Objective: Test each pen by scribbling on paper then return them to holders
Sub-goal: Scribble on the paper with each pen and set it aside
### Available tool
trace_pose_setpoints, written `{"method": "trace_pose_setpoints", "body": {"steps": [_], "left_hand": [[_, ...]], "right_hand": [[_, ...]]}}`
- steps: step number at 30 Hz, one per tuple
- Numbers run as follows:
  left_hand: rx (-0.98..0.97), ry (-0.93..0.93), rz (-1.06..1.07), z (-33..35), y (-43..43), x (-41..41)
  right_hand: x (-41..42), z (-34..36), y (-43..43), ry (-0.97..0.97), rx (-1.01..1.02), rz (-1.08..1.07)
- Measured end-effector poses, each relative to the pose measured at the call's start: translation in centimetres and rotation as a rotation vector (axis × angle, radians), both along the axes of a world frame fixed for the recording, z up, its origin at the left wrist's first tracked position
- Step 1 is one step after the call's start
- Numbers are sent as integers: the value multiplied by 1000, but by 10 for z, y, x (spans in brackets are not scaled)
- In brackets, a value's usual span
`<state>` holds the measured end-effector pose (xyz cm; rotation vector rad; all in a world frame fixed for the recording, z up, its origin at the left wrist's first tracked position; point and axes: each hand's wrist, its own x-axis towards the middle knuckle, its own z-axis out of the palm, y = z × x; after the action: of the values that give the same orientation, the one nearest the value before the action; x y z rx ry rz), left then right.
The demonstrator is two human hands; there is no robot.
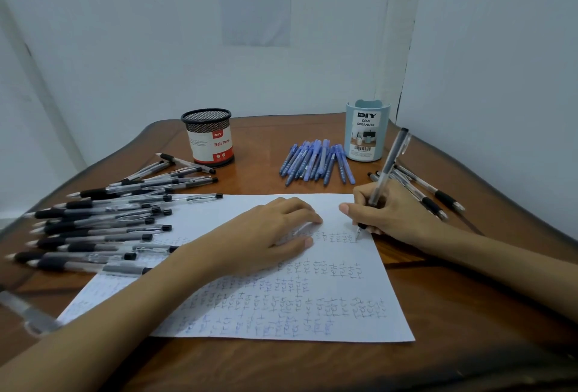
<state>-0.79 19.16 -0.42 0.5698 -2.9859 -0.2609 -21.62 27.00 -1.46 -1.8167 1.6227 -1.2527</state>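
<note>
Grey translucent pen with a black top and clip (387, 169): pinched in the right hand (397, 213), fingers curled round the lower barrel and clamped on it. The tip touches the white sheet of paper (312, 313) at the right end of the farthest row of "test" marks. Long axis: from the tip up and away to the far right, top end pointing toward the pale blue plastic desk organizer (367, 132).

Left hand (275, 235): flat on the paper just left of the tip, fingers relaxed and apart, gripping nothing, pinning the sheet.

Judgement: scribble step in hand. The return turns on where the holders lie. The organizer stands far of the right hand, slightly left, and is the nearer of the two. The black mesh cup with a red and white label (209, 136) stands far left, nearer the left hand. Which one takes this pen I cannot tell.

Outward:
- Few grey pens with black grips (428, 194), just right of the writing hand.
- Fan of blue pens (316, 161), left of the organizer.
- Large pile of black-gripped clear pens (100, 226), left, overlapping the paper's left edge.

Both holders look empty from here, so the task reads as far from done.

Surface: polished brown wooden table (266, 147), set in a corner of pale walls. A printed notice (255, 0) hangs on the far wall, text too small to read.
</note>
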Motion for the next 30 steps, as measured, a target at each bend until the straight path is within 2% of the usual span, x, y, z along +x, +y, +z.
{"method": "trace_pose_setpoints", "body": {"steps": [23, 30], "left_hand": [[8, -3, 2, 0, 0, -2], [-5, 2, -5, 0, 1, -1]], "right_hand": [[-2, -2, -2, -18, -34, -24], [-4, -4, -4, 55, -68, -40]]}}
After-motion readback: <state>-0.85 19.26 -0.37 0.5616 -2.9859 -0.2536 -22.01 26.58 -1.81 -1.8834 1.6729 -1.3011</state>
